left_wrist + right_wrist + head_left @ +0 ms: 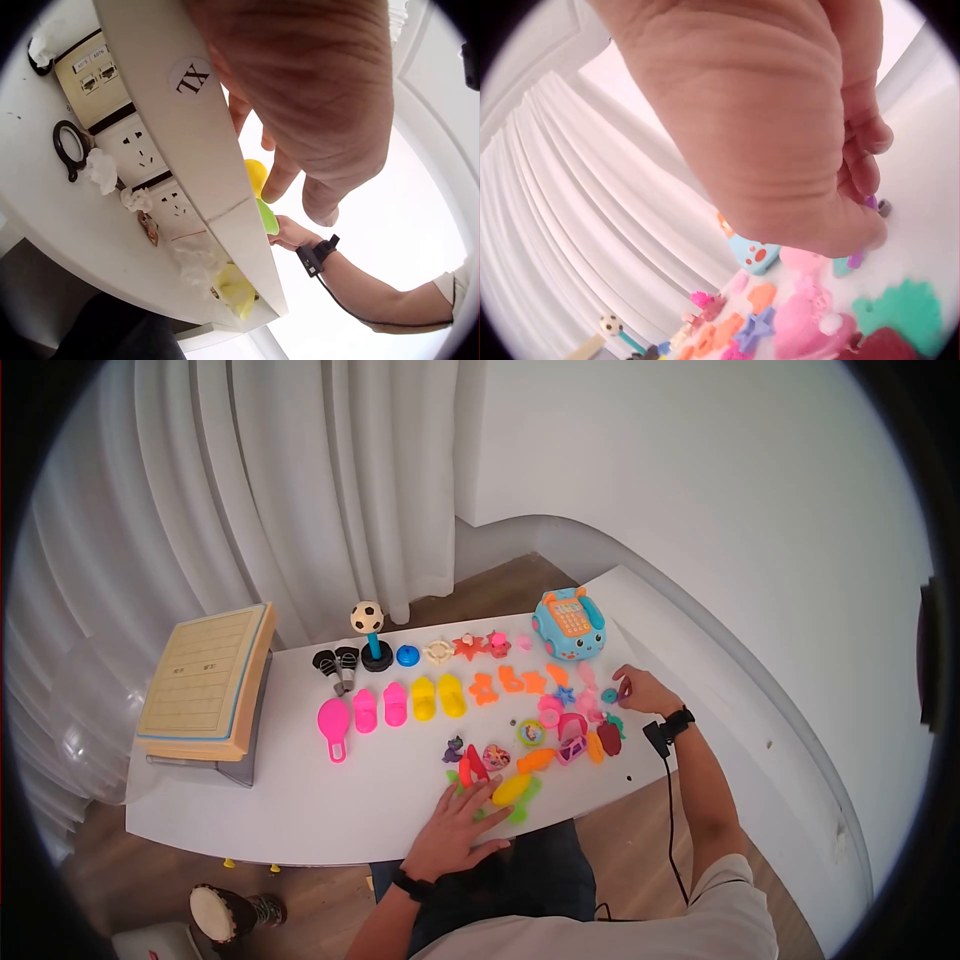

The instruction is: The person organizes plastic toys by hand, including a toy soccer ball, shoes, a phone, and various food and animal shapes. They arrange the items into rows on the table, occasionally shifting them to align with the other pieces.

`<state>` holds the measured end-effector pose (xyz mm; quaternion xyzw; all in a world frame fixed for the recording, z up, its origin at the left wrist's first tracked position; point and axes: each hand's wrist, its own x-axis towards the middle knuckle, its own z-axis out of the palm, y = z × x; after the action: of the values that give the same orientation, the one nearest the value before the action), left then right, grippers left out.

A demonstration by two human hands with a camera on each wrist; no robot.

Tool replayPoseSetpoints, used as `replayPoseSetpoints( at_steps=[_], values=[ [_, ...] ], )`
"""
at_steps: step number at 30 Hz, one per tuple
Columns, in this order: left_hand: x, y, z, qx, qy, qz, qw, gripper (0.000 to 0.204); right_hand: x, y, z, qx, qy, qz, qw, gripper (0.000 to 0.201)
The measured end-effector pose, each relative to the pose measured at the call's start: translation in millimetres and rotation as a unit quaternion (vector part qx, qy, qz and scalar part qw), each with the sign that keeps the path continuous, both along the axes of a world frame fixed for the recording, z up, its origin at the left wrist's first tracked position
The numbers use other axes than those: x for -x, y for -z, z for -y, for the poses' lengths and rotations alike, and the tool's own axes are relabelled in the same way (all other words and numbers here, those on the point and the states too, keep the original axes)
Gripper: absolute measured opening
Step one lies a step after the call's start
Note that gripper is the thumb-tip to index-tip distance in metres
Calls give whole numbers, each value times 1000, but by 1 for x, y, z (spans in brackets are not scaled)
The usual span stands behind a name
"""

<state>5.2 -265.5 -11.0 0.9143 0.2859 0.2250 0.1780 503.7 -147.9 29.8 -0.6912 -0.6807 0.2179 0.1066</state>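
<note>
Currently the right hand pinches a purple piece nearside of the phone; farther from the phone, the left hand has its fingers apart beside a yellow toy on the bench.

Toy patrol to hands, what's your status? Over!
Right hand pinching small purple piece. Left hand spread beside yellow toy. Dark-red toy nearby, seemingly not blocking.
</note>
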Motion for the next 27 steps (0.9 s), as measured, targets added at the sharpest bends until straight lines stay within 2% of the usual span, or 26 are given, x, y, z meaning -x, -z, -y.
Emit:
replayPoseSetpoints(
  at_steps=[2, 3, 5, 6, 7, 9, 13, 15, 16, 18, 20, 23, 25, 26, 27],
  values=[
    [-1, 0, 1, -1, 0, -2, 1000, 54, -5, -5, -6, -67, 48, -37, 996, 53],
    [-1, 0, 0, -3, 1, -8, 1000, 53, -6, -5, -11, -67, 50, -37, 996, 53],
    [-2, -1, 0, -5, 8, -16, 1000, 53, -9, 4, -23, -109, 106, -86, 985, 51],
    [-2, -2, 0, -5, 7, -13, 1000, 53, -14, 20, -30, -165, 107, -90, 976, 48],
    [-1, -3, 0, -5, 4, -10, 1000, 53, -11, 23, -30, -167, 108, -92, 976, 48],
    [0, -2, 0, 0, 3, -5, 1000, 53, 3, 28, -35, -135, 185, -104, 968, 46],
    [0, -1, 0, 8, 3, -1, 1000, 55, 3, 32, -27, -111, 206, -107, 966, 43],
    [0, 0, 0, 1, 1, -5, 1000, 54, -15, 43, -21, -266, 169, -54, 948, 41],
    [-1, 0, 0, -5, 1, -9, 1000, 54, -11, 33, -6, -290, 184, -64, 937, 32],
    [-1, -1, 0, -10, -1, -8, 1000, 54, -1, 20, 25, -329, 188, -95, 921, 25],
    [-2, -1, 1, -10, -8, -10, 1000, 55, 16, 15, 61, -373, 196, -132, 897, 14],
    [0, 3, 5, -14, -26, 11, 1000, 53, 85, 6, 116, -376, 197, -153, 892, 6],
    [2, 13, 6, -52, -57, 74, 994, 50, 139, 8, 143, -386, 143, -195, 890, 10],
    [4, 19, 4, -51, -58, 63, 995, 50, 161, 11, 152, -392, 108, -181, 895, 15],
    [4, 27, 1, -51, -106, 130, 985, 49, 181, 15, 160, -388, 85, -173, 901, 21]
  ],
)
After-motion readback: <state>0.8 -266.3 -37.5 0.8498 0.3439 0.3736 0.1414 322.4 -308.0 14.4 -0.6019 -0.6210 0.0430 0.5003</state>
